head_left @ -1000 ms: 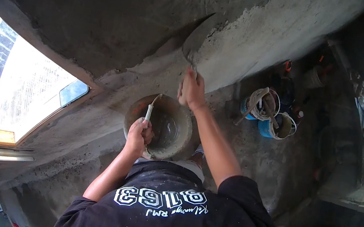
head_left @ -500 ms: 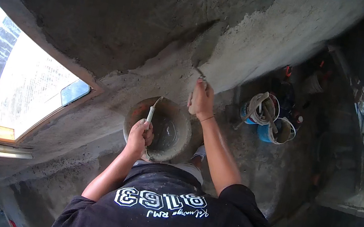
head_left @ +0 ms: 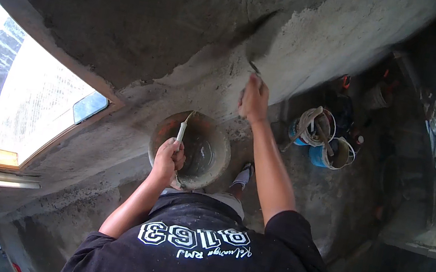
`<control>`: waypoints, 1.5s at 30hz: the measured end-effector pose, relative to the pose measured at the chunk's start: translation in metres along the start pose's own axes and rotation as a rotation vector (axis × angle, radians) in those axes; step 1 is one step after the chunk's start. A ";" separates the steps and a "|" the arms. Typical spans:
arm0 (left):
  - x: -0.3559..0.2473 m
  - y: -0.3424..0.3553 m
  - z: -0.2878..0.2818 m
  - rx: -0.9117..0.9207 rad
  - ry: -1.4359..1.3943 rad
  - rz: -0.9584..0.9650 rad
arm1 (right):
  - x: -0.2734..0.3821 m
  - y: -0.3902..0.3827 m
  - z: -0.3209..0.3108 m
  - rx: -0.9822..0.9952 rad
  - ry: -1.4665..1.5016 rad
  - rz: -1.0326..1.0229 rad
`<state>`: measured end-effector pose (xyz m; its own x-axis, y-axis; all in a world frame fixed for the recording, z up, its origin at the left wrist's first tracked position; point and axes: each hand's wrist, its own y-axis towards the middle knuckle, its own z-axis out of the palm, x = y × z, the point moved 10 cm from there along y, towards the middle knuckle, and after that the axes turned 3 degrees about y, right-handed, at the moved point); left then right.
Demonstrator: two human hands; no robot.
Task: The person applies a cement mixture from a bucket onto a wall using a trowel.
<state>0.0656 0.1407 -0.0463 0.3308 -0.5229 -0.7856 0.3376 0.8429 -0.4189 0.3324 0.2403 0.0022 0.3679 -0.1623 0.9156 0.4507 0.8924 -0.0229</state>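
My right hand (head_left: pixel 254 100) is closed around the handle of a trowel (head_left: pixel 261 45), blurred at the grip. Its blade lies against the grey plastered wall (head_left: pixel 301 52), over the border between darker and lighter plaster. Lower and to the left, my left hand (head_left: pixel 166 162) grips a tool with a pale handle (head_left: pixel 181 130); a thin tip sticks out at the far end, and its kind is unclear. Beneath that hand is a round basin (head_left: pixel 218 162) with grey, wet-looking residue inside. Whether the left hand also touches the basin cannot be told.
Two buckets, one holding tools (head_left: pixel 317 129) and another with blue sides (head_left: pixel 318 156), stand on the floor to the right. A bright window (head_left: pixel 24 86) with a wooden frame opens at the left. My foot (head_left: pixel 244 175) shows beside the basin.
My right hand and the trowel have moved up and slightly right along the wall. The left hand with its tool has barely shifted. More of my foot shows beside the basin.
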 end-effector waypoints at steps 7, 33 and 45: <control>0.008 0.004 0.000 0.029 0.023 -0.022 | -0.070 -0.044 -0.003 0.086 -0.163 0.273; 0.005 -0.005 -0.021 -0.066 0.001 0.000 | -0.067 0.010 0.008 -0.035 0.167 0.268; 0.005 -0.003 -0.027 -0.060 -0.002 0.016 | -0.027 -0.001 0.011 0.093 0.146 -0.085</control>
<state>0.0427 0.1393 -0.0613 0.3379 -0.5094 -0.7914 0.2791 0.8573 -0.4327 0.3131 0.2480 -0.0183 0.4492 -0.2924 0.8442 0.4103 0.9069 0.0958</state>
